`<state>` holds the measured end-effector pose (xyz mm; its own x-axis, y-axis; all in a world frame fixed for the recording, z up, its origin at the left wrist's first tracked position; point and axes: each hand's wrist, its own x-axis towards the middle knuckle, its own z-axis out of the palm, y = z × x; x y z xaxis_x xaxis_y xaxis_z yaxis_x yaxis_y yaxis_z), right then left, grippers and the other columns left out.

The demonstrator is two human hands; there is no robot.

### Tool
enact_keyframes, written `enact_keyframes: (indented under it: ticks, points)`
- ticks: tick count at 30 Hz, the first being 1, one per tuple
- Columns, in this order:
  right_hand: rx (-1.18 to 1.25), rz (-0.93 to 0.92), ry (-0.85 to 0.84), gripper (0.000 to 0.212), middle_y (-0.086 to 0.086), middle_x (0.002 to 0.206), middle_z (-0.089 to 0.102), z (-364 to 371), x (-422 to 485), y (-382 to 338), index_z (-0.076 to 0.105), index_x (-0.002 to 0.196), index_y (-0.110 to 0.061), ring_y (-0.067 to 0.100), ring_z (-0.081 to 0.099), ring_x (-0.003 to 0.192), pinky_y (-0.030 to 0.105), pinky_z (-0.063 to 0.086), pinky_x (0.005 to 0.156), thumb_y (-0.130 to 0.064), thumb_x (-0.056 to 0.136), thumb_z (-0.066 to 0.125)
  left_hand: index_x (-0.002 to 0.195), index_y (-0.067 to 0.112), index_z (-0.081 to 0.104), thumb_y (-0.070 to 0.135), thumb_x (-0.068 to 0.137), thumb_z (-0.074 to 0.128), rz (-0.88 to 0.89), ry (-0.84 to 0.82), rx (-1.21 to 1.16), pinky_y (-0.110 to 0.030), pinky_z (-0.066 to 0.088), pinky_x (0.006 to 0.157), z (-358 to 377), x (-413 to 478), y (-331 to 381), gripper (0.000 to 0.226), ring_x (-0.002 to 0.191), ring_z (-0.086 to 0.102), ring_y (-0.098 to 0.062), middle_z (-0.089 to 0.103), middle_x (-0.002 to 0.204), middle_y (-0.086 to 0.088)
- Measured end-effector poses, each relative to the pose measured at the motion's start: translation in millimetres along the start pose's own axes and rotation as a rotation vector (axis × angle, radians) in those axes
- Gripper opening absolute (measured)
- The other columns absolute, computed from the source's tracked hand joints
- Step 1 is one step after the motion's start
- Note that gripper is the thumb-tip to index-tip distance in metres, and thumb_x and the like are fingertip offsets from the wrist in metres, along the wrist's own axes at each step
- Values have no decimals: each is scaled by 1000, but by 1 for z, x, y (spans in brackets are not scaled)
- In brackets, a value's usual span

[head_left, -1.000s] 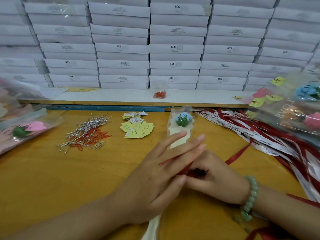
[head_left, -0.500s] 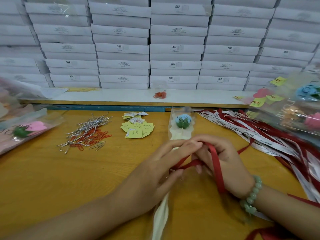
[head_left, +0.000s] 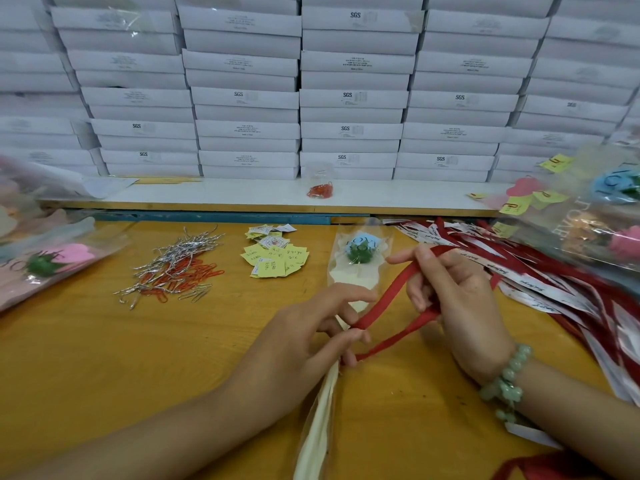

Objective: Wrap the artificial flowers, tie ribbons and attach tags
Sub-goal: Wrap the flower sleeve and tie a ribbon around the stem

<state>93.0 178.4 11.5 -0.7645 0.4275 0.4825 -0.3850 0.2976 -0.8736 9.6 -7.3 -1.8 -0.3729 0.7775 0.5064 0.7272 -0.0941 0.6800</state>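
On the wooden table (head_left: 104, 358), seen from the head camera, our left hand (head_left: 304, 341) pinches the red ribbon (head_left: 391, 297) against the wrapped flower (head_left: 362, 249) at its stem. Our right hand (head_left: 460, 299), fingers curled, grips the ribbon's loop. The flower's blue head lies just beyond both hands.

Worktop (head_left: 86, 358) was yellowish wood, smooth, lightly scuffed. Ribbon (head_left: 388, 303) was red cloth, matt. Flower sleeve (head_left: 356, 275) was clear glossy plastic, crinkled, with a cream matt liner inside. Paper clips (head_left: 173, 268) were shiny bare metal mixed with red coated ones. Tags (head_left: 275, 258) were yellow matt paper. Boxes (head_left: 349, 98) were white matt cardboard. Bracelet (head_left: 509, 379) beads were pale green, glossy. Jar (head_left: 320, 181) looked like clear plastic.
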Motion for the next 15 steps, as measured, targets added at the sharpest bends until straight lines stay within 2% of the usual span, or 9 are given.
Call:
enact_keyframes:
  ticks: [4,7,9,11,15]
  points:
    - [-39,3,-128,31,0,58,52,3,-1,-3,68,108,-24,6,43,47,13,38,49,-45,94,49,99,32,54,12,95,53,16,9,47,-30,54,75,1,1,3,20,69,69,-12,68,97,9]
    - [86,74,-50,44,-3,62,47,3,-2,-3,59,117,-23,2,38,41,13,31,38,-50,82,56,95,23,58,6,95,48,-5,48,-11,-20,50,72,1,0,4,20,64,68,-15,68,101,11]
    - [176,133,52,48,-3,65,44,3,-1,-4,58,111,-24,2,37,41,14,29,34,-53,73,61,102,20,63,5,95,46,-52,62,-50,-14,45,74,0,-1,2,24,64,68,-14,67,93,12]
    - [253,166,132,44,-1,66,41,2,0,-4,59,104,-23,3,37,41,15,29,34,-51,70,65,112,25,62,5,96,47,-104,62,-88,-14,44,77,0,0,1,30,65,67,-13,68,92,11]
    - [320,136,205,40,-1,64,49,2,1,-7,60,95,-23,8,49,44,17,36,36,-47,65,71,128,32,55,-2,98,47,-148,84,-158,-18,48,73,-2,2,-1,47,63,66,-14,62,120,13]
